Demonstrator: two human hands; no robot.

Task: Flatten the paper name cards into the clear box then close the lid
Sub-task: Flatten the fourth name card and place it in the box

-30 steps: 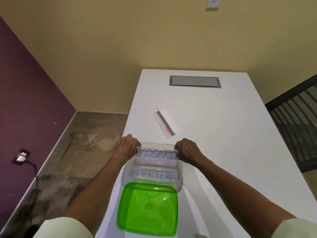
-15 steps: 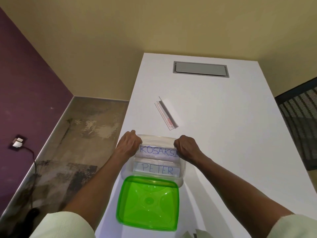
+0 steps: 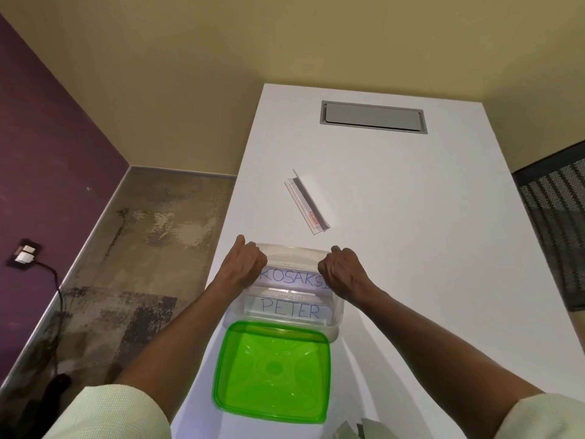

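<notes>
A clear plastic box (image 3: pixel 338 315) stands on the white table near its left edge. Inside lie paper name cards: one reading KOSAKSI (image 3: pixel 292 277) on top at the far side, one reading PETER (image 3: pixel 289 310) at the near side, another mostly hidden between them. My left hand (image 3: pixel 245 264) and my right hand (image 3: pixel 343 269) are closed on the two ends of the KOSAKSI card, pressing it down inside the box. The green lid (image 3: pixel 272 372) lies flat on the table just in front of the box, touching its near rim.
A clear plastic card holder (image 3: pixel 308 205) with a red label lies on the table beyond the box. A grey cable hatch (image 3: pixel 373 117) is set into the table's far end. The table's left edge drops to a stained floor; a dark mesh chair (image 3: pixel 557 229) stands at right.
The KOSAKSI card has gone down into the box with both hands on it, covering the card beneath. The camera has tilted, so the table sits lower in view.
</notes>
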